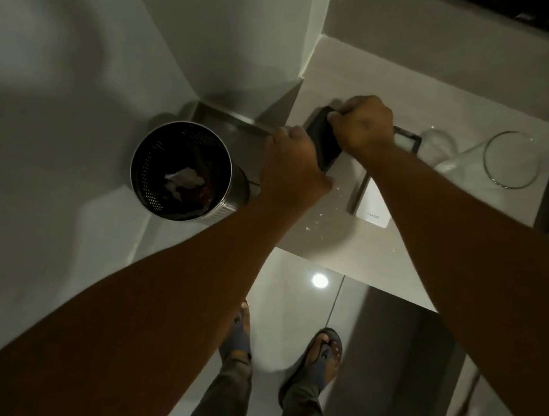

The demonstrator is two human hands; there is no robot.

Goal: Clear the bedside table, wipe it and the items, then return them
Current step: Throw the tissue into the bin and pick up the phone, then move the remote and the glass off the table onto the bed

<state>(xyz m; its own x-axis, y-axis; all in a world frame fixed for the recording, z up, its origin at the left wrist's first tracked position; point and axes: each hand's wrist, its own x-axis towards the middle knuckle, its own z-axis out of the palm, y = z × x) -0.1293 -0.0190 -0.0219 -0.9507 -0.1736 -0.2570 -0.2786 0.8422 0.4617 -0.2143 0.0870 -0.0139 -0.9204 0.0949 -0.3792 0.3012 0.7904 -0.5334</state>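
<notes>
The pale bedside table [329, 246] fills the right middle of the view. Over its left edge, both my hands grip a dark flat phone-like object [323, 142] that is tilted on edge. My left hand [290, 165] holds its near end and my right hand [365, 126] closes over its far end. A small dark-framed item [408, 143] lies just right of my right hand. A white box [372, 204] rests under my right forearm. A glass bowl [510, 160] and another clear glass piece [438, 143] stand at the table's right. White crumbs [315, 223] dot the tabletop.
A perforated metal waste bin [182, 172] with crumpled rubbish stands on the floor left of the table, near the wall corner. My sandalled feet [319, 356] stand on the glossy tiled floor [301, 297] below. A dark object [520, 10] sits at the top right.
</notes>
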